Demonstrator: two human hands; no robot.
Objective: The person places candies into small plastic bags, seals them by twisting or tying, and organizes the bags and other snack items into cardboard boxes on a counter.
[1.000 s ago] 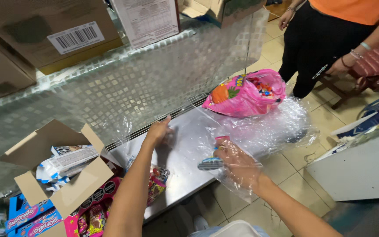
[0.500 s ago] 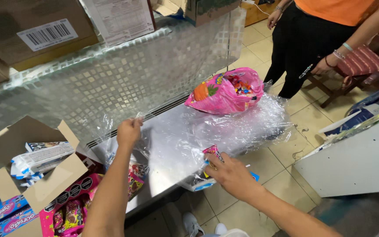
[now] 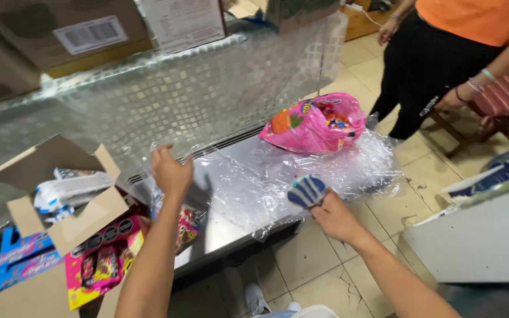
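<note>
At the far left an open cardboard box point(image 3: 60, 194) is sitting beside colourful snack packs point(image 3: 98, 265) lying below the steel tabletop point(image 3: 219, 229). The left hand point(image 3: 171, 172) is reaching up over the near-left part of that tabletop, its fingers point(image 3: 161, 154) closing on the edge of a clear plastic sheet point(image 3: 254, 182) that is spreading crinkled across the metal. Further right, the right hand point(image 3: 334, 217) is hovering at the front edge of the tabletop, its fingers curling around a small blue-and-white striped packet point(image 3: 306, 190) just above the sheet. Beyond it, a pink bag of sweets point(image 3: 316, 122) is resting on the far-right part of the sheet. At the far right another person in an orange top point(image 3: 472, 17) is standing on the tiled floor point(image 3: 319, 265).
</note>
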